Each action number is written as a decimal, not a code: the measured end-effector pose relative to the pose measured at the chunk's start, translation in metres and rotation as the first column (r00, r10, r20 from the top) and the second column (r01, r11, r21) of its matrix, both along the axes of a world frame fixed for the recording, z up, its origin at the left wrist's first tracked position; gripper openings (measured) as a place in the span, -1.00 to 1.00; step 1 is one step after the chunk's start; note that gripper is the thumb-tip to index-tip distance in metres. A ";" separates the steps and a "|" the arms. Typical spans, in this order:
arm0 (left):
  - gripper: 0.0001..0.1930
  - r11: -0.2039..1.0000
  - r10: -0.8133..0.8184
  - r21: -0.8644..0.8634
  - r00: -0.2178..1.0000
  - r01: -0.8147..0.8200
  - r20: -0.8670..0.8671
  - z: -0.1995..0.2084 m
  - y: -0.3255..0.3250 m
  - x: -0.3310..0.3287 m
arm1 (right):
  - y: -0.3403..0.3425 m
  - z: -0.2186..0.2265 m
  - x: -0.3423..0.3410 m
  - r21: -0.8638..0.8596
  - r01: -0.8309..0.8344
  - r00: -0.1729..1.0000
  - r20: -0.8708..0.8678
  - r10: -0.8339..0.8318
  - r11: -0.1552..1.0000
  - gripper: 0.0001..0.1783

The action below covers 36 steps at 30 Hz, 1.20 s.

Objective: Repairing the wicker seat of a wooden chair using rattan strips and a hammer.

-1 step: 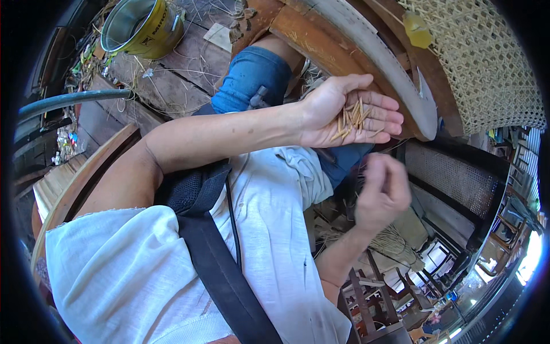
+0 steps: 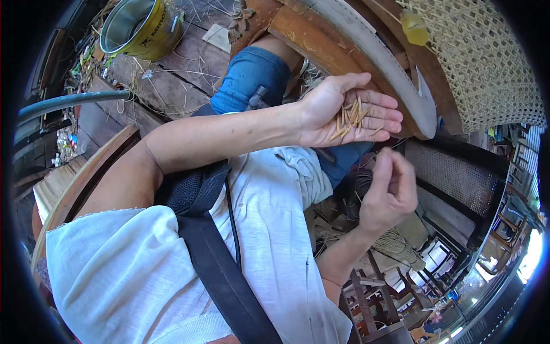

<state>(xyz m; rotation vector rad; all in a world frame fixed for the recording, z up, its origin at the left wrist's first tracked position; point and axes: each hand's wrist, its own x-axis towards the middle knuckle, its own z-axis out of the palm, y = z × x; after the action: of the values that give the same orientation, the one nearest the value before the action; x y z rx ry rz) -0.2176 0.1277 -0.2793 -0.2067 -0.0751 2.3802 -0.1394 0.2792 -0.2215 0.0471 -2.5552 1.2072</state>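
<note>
My left hand (image 2: 326, 112) is turned palm up with its fingers stretched out to the right. Across its palm and fingers lies a loose heap of short, thin tan wooden pegs (image 2: 350, 119). Below and to the right, apart from the heap, is my right hand (image 2: 392, 195), its thumb and fingers curled together in a pinch. Whether anything sits between those fingertips I cannot make out. Just beyond the left hand runs a curved brown wooden frame (image 2: 326, 49) with a pale grey edge strip (image 2: 395, 69) and light scraps on its surface.
Woven cane webbing (image 2: 487, 63) hangs at the upper right, near a small yellow object (image 2: 415, 28). A yellow metal bucket (image 2: 150, 35) stands at the upper left on floorboards strewn with fibre strands. Below my right hand are coiled cane strands (image 2: 395, 243) and wooden chair frames (image 2: 372, 304).
My right hand has moved slightly up and to the right and is less blurred. The left hand and its pegs stay nearly still.
</note>
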 end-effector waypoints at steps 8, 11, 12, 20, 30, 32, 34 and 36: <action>-0.42 0.993 0.090 0.077 0.995 -0.087 -0.035 -0.010 0.011 0.001 | -0.026 -0.002 -0.032 0.203 0.035 0.996 0.078 -0.051 0.979 -0.80; -0.44 0.990 0.135 -0.037 0.991 -0.135 -0.002 -0.002 0.010 0.003 | -0.026 -0.009 -0.033 0.034 0.077 0.993 0.092 -0.080 0.996 -0.79; -0.46 0.989 0.141 -0.059 0.990 -0.139 0.019 -0.001 0.010 0.002 | -0.024 -0.010 -0.034 0.039 0.076 0.993 0.088 -0.080 0.996 -0.79; -0.70 0.594 -0.125 -0.715 0.836 -0.368 -0.534 0.012 -0.011 -0.015 | 0.004 -0.006 -0.046 -0.826 -0.029 0.981 0.085 0.175 0.563 -0.78; -0.62 0.518 -0.356 -0.399 0.234 -0.757 -0.905 0.032 -0.033 -0.024 | 0.008 0.004 -0.051 -0.877 -0.155 0.933 0.021 0.359 0.454 -0.62; -0.62 0.513 -0.367 -0.395 0.221 -0.762 -0.904 0.029 -0.034 -0.025 | 0.005 0.008 -0.051 -0.860 -0.159 0.930 0.034 0.367 0.484 -0.62; -0.62 0.503 -0.358 -0.333 0.159 -0.798 -0.920 0.025 -0.033 -0.028 | 0.003 0.012 -0.053 -0.883 -0.135 0.931 0.043 0.362 0.450 -0.61; -0.62 0.511 -0.341 -0.335 0.171 -0.792 -0.924 0.023 -0.032 -0.028 | 0.003 0.014 -0.054 -0.904 -0.110 0.933 0.049 0.356 0.414 -0.61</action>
<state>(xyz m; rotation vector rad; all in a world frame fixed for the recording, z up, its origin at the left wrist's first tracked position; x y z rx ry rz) -0.2455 0.0957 -0.2568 1.1042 1.9025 2.1434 -0.1935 0.2819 -0.2073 0.0231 -1.7202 2.6879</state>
